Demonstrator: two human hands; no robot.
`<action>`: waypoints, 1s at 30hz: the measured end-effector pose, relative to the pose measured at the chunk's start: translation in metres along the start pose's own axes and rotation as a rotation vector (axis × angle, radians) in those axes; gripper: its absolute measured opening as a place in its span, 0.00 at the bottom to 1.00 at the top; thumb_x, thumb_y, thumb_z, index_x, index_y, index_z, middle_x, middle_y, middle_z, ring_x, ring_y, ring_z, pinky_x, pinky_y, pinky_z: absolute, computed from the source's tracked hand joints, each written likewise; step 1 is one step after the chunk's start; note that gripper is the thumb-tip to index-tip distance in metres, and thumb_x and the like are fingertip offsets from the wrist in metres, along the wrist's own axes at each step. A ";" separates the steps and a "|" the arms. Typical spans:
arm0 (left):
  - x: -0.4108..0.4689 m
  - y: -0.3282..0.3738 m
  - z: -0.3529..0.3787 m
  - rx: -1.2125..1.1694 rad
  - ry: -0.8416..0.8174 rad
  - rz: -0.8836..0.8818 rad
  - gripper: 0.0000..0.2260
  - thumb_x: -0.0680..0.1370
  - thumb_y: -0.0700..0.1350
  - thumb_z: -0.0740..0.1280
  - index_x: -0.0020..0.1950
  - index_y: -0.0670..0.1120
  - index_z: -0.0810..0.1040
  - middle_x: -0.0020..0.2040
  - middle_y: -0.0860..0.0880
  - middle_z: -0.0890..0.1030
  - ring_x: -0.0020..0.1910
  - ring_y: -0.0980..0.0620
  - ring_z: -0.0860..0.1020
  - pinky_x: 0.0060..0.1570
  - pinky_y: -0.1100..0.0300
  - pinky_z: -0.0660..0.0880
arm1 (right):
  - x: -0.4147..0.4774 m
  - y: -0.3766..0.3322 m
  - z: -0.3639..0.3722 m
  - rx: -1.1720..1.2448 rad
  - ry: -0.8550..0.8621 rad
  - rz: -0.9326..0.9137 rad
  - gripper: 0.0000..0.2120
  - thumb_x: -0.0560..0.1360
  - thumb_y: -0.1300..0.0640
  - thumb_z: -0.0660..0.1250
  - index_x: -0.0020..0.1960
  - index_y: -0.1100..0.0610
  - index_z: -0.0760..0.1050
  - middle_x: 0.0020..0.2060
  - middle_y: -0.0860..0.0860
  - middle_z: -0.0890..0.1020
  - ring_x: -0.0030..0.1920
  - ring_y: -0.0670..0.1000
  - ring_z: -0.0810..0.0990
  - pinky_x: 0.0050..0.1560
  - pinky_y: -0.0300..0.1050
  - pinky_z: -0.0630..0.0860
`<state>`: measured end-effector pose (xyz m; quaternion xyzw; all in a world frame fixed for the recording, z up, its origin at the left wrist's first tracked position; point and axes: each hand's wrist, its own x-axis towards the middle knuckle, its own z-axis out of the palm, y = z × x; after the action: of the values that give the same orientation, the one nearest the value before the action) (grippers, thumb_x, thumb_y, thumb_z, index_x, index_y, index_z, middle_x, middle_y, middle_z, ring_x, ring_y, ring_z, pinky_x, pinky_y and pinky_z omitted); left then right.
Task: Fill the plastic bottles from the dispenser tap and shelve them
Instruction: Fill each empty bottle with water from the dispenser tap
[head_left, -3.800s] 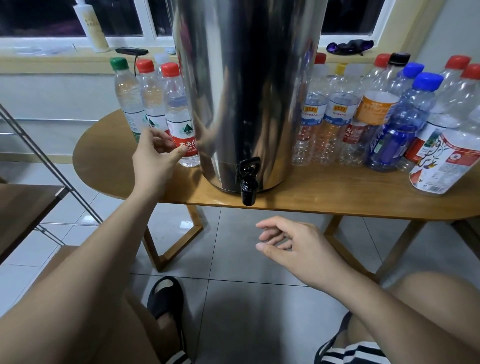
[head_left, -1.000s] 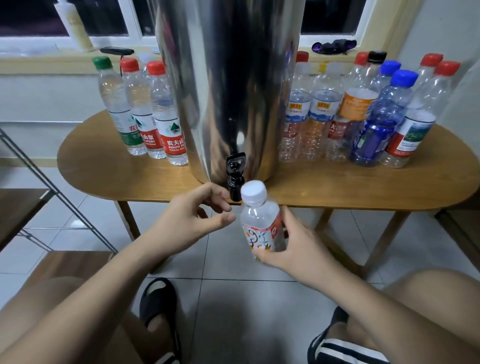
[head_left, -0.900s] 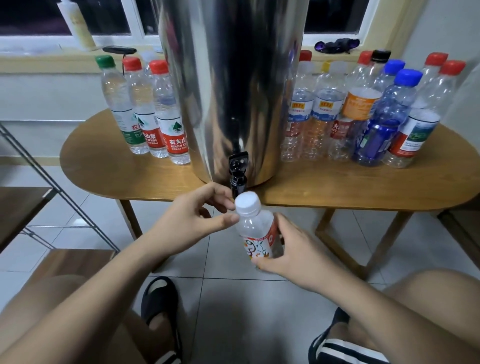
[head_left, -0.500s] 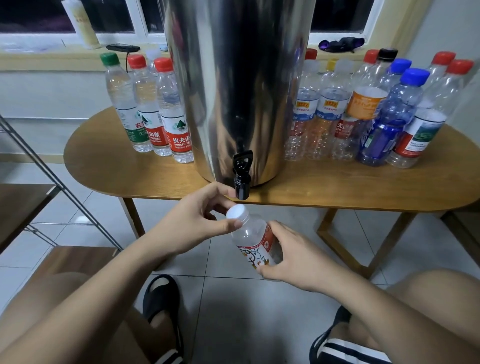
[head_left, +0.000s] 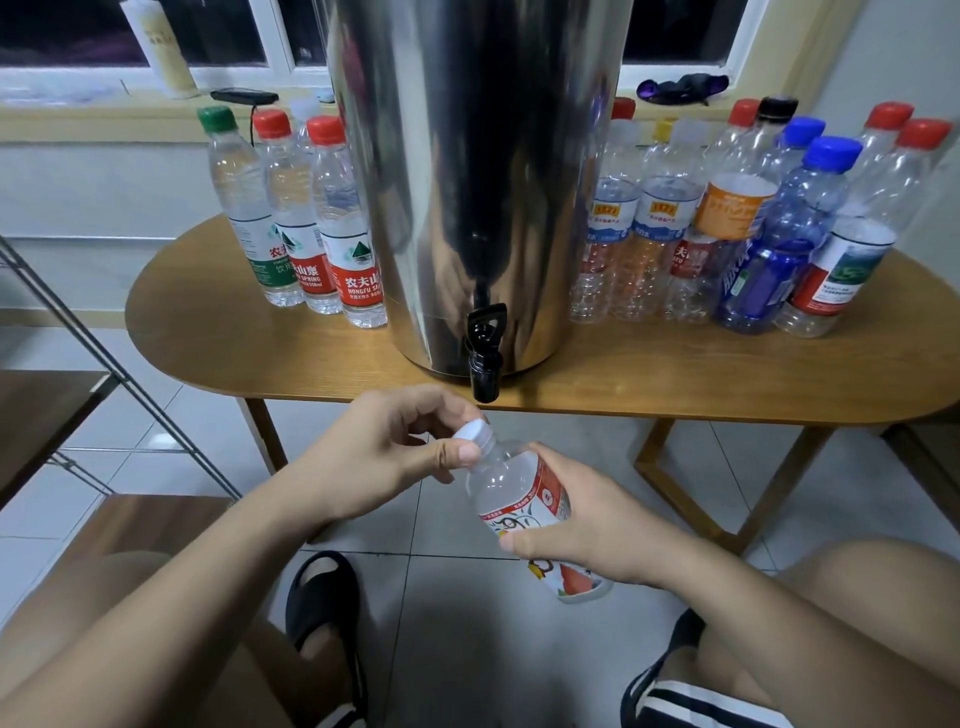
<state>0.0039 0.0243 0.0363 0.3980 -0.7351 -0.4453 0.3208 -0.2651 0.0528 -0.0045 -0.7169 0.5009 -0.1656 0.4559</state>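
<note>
My right hand (head_left: 587, 525) grips a clear plastic bottle (head_left: 511, 491) with a red and white label, tilted with its top to the left, below the table edge. My left hand (head_left: 384, 457) pinches its white cap (head_left: 474, 434) between thumb and fingers. Just above the cap, the black tap (head_left: 484, 353) of the tall steel dispenser (head_left: 467, 182) hangs over the table edge. Three filled bottles (head_left: 306, 223) stand left of the dispenser. Several empty bottles (head_left: 727, 228) with red, blue and black caps stand to its right.
The oval wooden table (head_left: 675, 374) carries the dispenser and bottles. A metal-framed shelf with wooden boards (head_left: 47, 415) stands at the left. My knees and sandalled feet are below, over the grey tiled floor (head_left: 467, 649). A windowsill runs behind the table.
My right hand took a bottle from the right side of the table and brought it under the tap. The bottle has tilted left and sunk lower, and my left hand now pinches its cap.
</note>
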 end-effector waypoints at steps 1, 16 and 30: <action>0.000 -0.001 0.001 0.046 0.010 0.030 0.10 0.80 0.46 0.77 0.58 0.43 0.85 0.51 0.45 0.87 0.47 0.42 0.86 0.46 0.50 0.85 | -0.001 0.000 0.002 -0.010 0.048 -0.013 0.29 0.71 0.43 0.82 0.67 0.36 0.73 0.54 0.38 0.84 0.55 0.44 0.85 0.58 0.49 0.85; 0.002 0.007 0.027 0.311 0.275 -0.007 0.15 0.81 0.61 0.73 0.47 0.49 0.82 0.36 0.52 0.85 0.36 0.53 0.85 0.39 0.52 0.82 | 0.004 0.005 0.007 -0.429 0.448 -0.098 0.34 0.66 0.39 0.77 0.68 0.36 0.67 0.54 0.41 0.74 0.53 0.47 0.77 0.49 0.51 0.82; 0.006 -0.003 0.005 -0.069 0.081 -0.120 0.26 0.71 0.43 0.83 0.68 0.48 0.80 0.58 0.46 0.88 0.59 0.47 0.86 0.65 0.47 0.80 | 0.009 0.009 0.005 -0.324 0.344 -0.047 0.28 0.68 0.38 0.78 0.62 0.41 0.69 0.52 0.43 0.78 0.49 0.46 0.80 0.48 0.50 0.83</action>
<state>-0.0020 0.0203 0.0322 0.4476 -0.6805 -0.4724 0.3368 -0.2633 0.0467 -0.0163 -0.7533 0.5745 -0.2134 0.2387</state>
